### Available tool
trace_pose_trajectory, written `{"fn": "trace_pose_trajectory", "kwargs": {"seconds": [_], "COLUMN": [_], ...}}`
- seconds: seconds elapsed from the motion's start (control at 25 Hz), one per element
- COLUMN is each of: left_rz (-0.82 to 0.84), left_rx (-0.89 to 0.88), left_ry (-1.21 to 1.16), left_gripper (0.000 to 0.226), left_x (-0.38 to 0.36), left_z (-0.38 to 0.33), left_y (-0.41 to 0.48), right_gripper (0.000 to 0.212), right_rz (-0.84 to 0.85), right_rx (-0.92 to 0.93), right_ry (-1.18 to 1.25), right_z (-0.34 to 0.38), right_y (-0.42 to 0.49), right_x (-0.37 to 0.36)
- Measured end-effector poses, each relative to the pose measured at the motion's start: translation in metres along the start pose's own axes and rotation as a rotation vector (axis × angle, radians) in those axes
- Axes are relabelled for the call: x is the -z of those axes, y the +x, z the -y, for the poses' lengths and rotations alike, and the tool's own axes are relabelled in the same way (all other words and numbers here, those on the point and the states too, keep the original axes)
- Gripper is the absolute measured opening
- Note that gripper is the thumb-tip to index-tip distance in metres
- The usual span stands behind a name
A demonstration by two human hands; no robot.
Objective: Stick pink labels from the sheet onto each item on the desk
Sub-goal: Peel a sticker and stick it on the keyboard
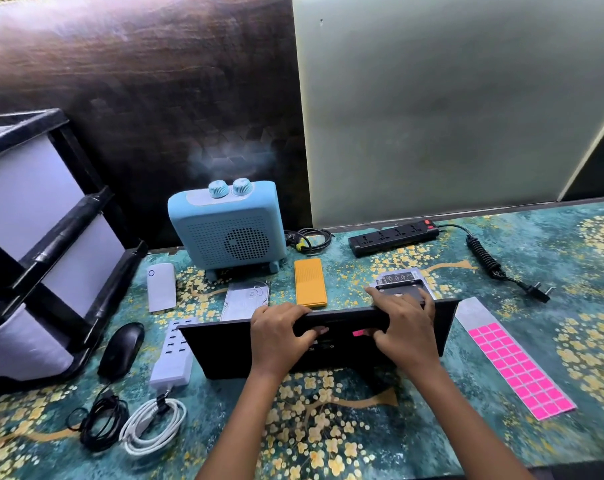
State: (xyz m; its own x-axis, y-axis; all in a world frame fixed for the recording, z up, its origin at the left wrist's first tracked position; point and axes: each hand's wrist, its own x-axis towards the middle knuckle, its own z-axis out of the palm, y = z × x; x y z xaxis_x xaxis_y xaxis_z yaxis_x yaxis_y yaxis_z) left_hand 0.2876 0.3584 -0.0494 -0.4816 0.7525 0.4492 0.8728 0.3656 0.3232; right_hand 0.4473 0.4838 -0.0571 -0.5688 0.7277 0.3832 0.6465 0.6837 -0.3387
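Observation:
A flat black panel (224,351) stands tilted on its edge in the middle of the desk. My left hand (276,336) and my right hand (406,327) both grip its top edge. A pink label (358,333) is stuck on its near face between my hands. The sheet of pink labels (520,370) lies flat to the right, its upper part peeled bare. Behind the panel lie an orange box (310,283), a silver hard drive (246,294) and a drive caddy (402,280), partly hidden.
A blue heater (224,230) stands at the back, a black power strip (392,239) with coiled cord to its right. A white power bank (161,287), black mouse (120,348), white USB charger (174,355) and cables lie left. A black shelf unit (47,237) borders the left.

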Motion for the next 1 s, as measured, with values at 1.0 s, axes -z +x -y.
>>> {"fn": "trace_pose_trajectory", "kwargs": {"seconds": [1.0], "left_rz": [0.753], "left_rx": [-0.279], "left_ry": [-0.099], "left_gripper": [0.065], "left_x": [-0.005], "left_z": [0.007], "left_y": [-0.118], "right_gripper": [0.071], "right_rz": [0.427], "right_rx": [-0.023], "right_ry": [0.094], "right_z": [-0.023], "right_y": [-0.151], "right_x": [-0.008]}}
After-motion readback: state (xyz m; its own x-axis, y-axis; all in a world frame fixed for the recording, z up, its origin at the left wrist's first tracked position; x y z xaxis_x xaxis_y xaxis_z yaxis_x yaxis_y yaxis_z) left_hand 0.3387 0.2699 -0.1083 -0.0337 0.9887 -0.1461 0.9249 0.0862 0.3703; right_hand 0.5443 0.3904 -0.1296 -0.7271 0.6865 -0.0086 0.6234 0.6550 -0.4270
